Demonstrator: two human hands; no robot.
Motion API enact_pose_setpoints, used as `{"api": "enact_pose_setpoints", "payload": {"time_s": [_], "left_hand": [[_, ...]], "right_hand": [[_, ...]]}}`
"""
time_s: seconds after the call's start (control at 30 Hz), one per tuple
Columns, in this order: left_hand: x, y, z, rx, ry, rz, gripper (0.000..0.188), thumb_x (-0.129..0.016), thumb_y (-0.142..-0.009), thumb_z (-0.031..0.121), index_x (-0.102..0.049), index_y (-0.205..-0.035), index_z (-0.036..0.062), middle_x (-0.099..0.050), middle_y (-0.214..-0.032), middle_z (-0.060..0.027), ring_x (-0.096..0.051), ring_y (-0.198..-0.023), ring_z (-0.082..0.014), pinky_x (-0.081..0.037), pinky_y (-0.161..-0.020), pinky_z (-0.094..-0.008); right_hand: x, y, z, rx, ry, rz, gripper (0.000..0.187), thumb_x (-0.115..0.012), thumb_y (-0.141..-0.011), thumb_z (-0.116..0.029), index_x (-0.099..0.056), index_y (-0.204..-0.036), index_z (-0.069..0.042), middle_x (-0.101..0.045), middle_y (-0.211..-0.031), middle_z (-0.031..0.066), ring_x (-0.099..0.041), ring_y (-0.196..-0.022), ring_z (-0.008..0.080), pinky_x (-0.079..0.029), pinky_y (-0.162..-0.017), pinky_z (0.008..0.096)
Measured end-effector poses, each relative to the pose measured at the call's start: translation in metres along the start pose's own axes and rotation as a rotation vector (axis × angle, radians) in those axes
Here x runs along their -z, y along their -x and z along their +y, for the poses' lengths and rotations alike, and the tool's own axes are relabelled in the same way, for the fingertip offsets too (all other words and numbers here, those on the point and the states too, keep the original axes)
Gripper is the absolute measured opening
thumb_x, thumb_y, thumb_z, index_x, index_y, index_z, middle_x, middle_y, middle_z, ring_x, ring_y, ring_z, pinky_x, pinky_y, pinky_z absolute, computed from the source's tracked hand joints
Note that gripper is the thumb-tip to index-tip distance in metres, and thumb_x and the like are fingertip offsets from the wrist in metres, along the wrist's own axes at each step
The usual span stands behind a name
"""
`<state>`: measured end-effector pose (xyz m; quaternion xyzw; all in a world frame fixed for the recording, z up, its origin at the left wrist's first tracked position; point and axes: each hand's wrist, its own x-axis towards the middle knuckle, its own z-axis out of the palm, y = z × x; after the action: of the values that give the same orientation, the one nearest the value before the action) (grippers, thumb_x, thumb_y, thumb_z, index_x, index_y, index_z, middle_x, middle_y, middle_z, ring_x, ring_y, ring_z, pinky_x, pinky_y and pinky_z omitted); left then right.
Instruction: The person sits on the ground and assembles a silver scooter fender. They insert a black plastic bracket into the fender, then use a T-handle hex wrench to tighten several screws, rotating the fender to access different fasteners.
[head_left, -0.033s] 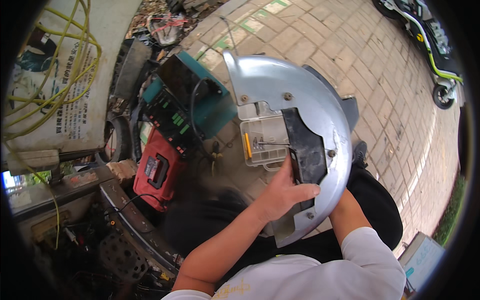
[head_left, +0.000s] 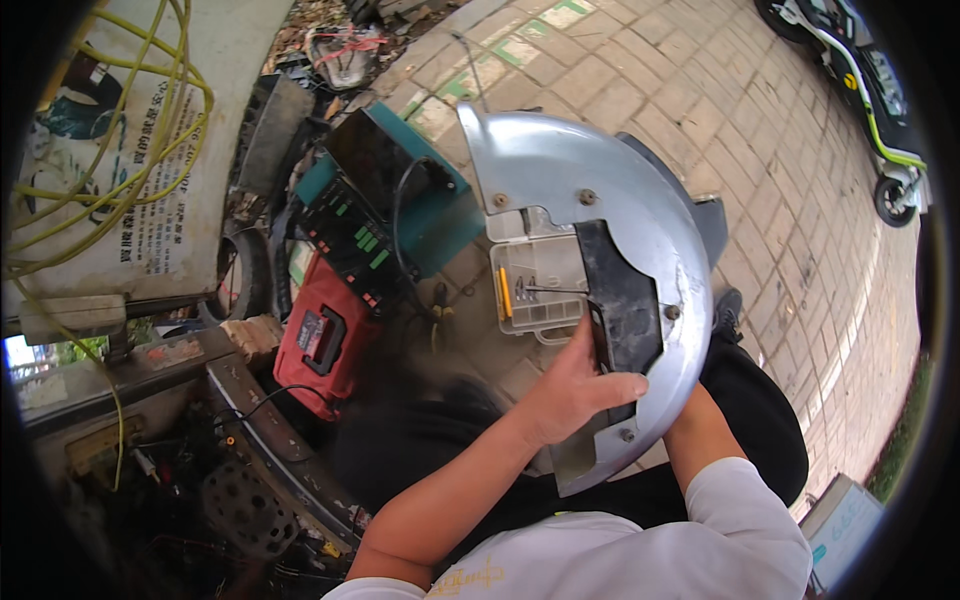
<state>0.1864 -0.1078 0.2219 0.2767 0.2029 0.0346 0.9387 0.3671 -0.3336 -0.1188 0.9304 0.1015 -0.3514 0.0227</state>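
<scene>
- Sleeves of our white short-sleeved shirt sit nearest, above our black trousers.
- We have our left hand closed on the inner edge of the curved, glossy silver-grey fender, thumb in front, most fingers behind; the fender stands over our lap, its lower end against the black cloth in our view.
- Our right forearm passes behind the fender's outer edge; the hand is hidden there, so we cannot tell its grip.
- Inside the fender's curve sits a scuffed black inset panel; round bolts show along the silver rim.
- A thin dark rod runs from above the clear plastic compartment box to the inner edge; we cannot make out what holds it. The fender covers part of the box.
- Left of the box, yellow-handled pliers lie blurred near a red plastic case.
- The fender's straight left edge comes just beside a teal-and-black boxy machine in our view, leaving little room; rightward, tan paving opens out widely.
- Farthest, a white-and-lime scooter is cut off by the dark rim.
</scene>
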Motion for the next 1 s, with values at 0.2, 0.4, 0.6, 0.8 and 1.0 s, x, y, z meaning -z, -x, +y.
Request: {"api": "enact_pose_setpoints", "payload": {"time_s": [0.2, 0.4, 0.6, 0.8, 1.0], "left_hand": [[0.002, -0.006, 0.001, 0.012, 0.014, -0.024, 0.098, -0.074, -0.082, 0.008, -0.012, -0.157, 0.0014, -0.038, -0.148, -0.0080, -0.040, -0.135, -0.0179, -0.032, -0.115, -0.0346], [-0.001, -0.005, 0.005, -0.033, 0.030, -0.067, 0.095, -0.075, -0.080, 0.008, -0.017, -0.156, 0.0008, -0.041, -0.145, -0.0073, -0.042, -0.132, -0.0175, -0.032, -0.115, -0.0340], [-0.019, 0.004, 0.016, -0.084, 0.137, -0.189, 0.088, -0.071, -0.078, 0.001, -0.025, -0.153, 0.0014, -0.048, -0.140, -0.0077, -0.051, -0.125, -0.0182, -0.040, -0.109, -0.0334], [-0.031, 0.013, 0.014, -0.132, 0.168, -0.197, 0.075, -0.065, -0.079, -0.002, -0.035, -0.148, 0.0028, -0.055, -0.134, -0.0086, -0.056, -0.120, -0.0209, -0.046, -0.104, -0.0345], [-0.044, 0.016, 0.010, -0.138, 0.109, -0.233, 0.077, -0.064, -0.076, 0.005, -0.036, -0.148, 0.0040, -0.054, -0.135, -0.0108, -0.055, -0.124, -0.0273, -0.044, -0.108, -0.0404]], "right_hand": [[-0.007, 0.006, 0.022, -0.060, 0.013, -0.026, 0.046, -0.063, -0.093, -0.031, -0.062, -0.127, 0.001, -0.069, -0.109, 0.0148, -0.068, -0.089, 0.0223, -0.055, -0.074, 0.0363], [0.013, 0.017, 0.025, -0.060, -0.160, 0.021, 0.047, -0.059, -0.098, -0.033, -0.060, -0.130, 0.000, -0.068, -0.114, 0.0157, -0.069, -0.091, 0.0233, -0.056, -0.075, 0.0363], [0.127, 0.038, 0.000, -0.039, -1.112, 0.019, 0.048, -0.056, -0.102, -0.036, -0.057, -0.134, 0.000, -0.067, -0.119, 0.0167, -0.069, -0.094, 0.0243, -0.056, -0.077, 0.0363], [0.231, 0.151, -0.014, 0.270, -1.809, -0.082, 0.059, -0.052, -0.104, -0.046, -0.049, -0.141, 0.000, -0.068, -0.112, 0.0136, -0.064, -0.075, 0.0165, -0.054, -0.064, 0.0296], [0.231, 0.243, -0.009, 0.591, -1.696, -0.157, 0.110, -0.061, -0.083, -0.077, -0.030, -0.156, -0.001, -0.059, -0.096, -0.0009, -0.034, -0.055, 0.0034, -0.030, -0.045, 0.0210]]}}
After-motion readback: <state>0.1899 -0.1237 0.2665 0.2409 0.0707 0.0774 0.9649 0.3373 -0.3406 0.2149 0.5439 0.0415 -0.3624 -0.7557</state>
